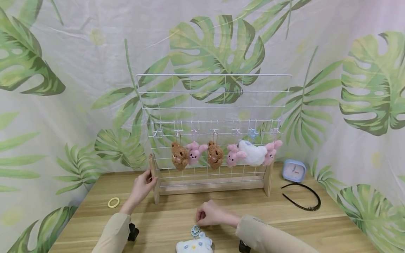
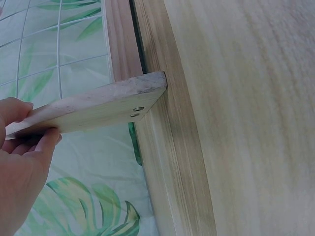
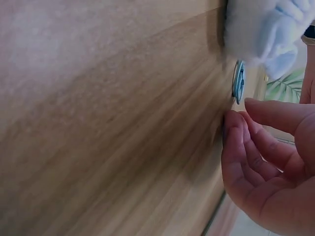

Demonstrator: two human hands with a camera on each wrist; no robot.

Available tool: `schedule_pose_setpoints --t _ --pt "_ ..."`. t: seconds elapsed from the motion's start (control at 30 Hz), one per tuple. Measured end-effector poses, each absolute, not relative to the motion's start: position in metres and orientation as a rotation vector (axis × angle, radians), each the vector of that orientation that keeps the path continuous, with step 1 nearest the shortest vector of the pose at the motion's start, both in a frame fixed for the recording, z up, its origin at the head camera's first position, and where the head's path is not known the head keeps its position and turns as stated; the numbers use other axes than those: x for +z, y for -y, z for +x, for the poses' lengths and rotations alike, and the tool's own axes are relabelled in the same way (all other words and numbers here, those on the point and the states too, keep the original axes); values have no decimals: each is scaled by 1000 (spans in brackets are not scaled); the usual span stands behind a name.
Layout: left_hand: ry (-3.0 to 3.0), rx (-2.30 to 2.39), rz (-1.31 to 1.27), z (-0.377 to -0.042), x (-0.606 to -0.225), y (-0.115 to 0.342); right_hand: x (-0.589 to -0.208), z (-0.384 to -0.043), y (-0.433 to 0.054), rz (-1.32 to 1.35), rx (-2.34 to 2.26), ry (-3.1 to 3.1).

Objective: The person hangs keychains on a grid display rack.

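Note:
My left hand (image 1: 143, 186) grips the wooden side post (image 1: 153, 177) of a white wire grid rack (image 1: 215, 106), thumb on one face and fingers on the other in the left wrist view. Low over the table, my right hand (image 1: 213, 213) has loosely curled fingers, the thumb apart from them and nothing between. Just beside its fingertips is a blue ring clasp (image 1: 195, 231), attached to a white plush keychain (image 1: 194, 245) with blue eyes. That plush lies on the table at the front, partly cut off. In the right wrist view the clasp (image 3: 238, 82) sits close to the thumb tip.
On the rack's hooks hang brown bear plushes (image 1: 179, 156), pink plushes (image 1: 232, 155) and a white-and-blue plush (image 1: 253, 153). A yellow ring (image 1: 114, 202) lies left. At right are a blue clock (image 1: 294, 171) and a black headband (image 1: 316, 196). Leaf-print cloth hangs behind the table (image 1: 177, 214).

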State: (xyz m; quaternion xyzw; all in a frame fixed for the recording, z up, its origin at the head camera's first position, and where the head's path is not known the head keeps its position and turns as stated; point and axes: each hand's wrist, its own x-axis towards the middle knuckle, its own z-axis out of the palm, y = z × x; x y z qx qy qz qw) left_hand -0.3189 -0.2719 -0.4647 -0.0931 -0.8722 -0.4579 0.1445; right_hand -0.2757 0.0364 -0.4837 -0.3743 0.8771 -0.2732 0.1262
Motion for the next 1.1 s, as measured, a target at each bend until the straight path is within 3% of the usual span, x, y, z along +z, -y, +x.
schedule_pose_setpoints --t 0.57,1.1 --pt "2505 -1319 -262 -318 -464 271 -481 -271 -22 -950 -595 -2583" --pt "2512 -1295 -258 -317 -463 270 -477 -268 -24 -1037 -629 -2572"
